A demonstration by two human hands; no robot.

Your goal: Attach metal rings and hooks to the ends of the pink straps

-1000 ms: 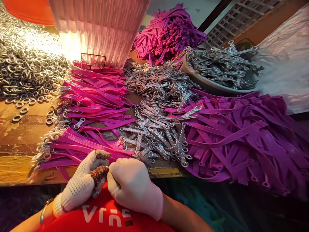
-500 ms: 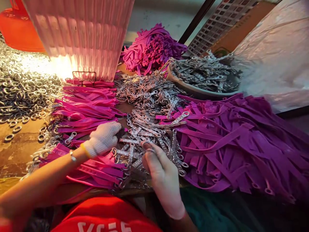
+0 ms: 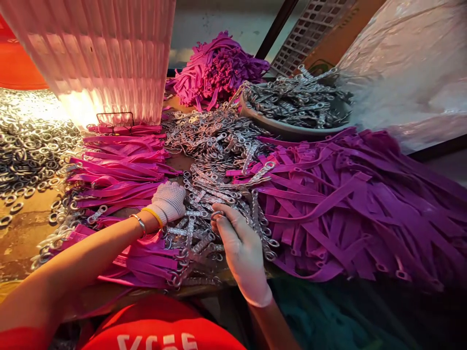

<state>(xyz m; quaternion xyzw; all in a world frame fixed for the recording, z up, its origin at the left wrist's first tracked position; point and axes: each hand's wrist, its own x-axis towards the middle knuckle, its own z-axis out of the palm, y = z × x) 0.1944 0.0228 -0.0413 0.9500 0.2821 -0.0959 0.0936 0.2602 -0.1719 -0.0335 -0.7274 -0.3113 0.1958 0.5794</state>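
My left hand (image 3: 169,201), in a white knitted glove with a yellow cuff edge, is closed at the inner edge of the pink straps (image 3: 127,165). Its fingertips face away, so what they hold is hidden. My right hand (image 3: 243,250), in a smooth pale glove, pinches a dark metal ring (image 3: 218,216) between thumb and forefinger. Between the two hands runs a silvery ring-ended strip (image 3: 197,213); whether it joins the ring I cannot tell. Beneath and around both hands lie many more silvery strips (image 3: 215,182).
Purple straps (image 3: 328,204) are heaped at the right, with another purple bundle (image 3: 221,73) at the back. A grey basin (image 3: 292,131) holds more metal strips. Loose rings (image 3: 29,150) pile up at the left beside a lit corrugated panel (image 3: 120,58). Clear plastic sheeting (image 3: 412,78) hangs at the right.
My left hand has moved right, towards my right hand, and turned so its back shows. My right hand keeps its pinch, and the ring shows more clearly. The view has shifted slightly.
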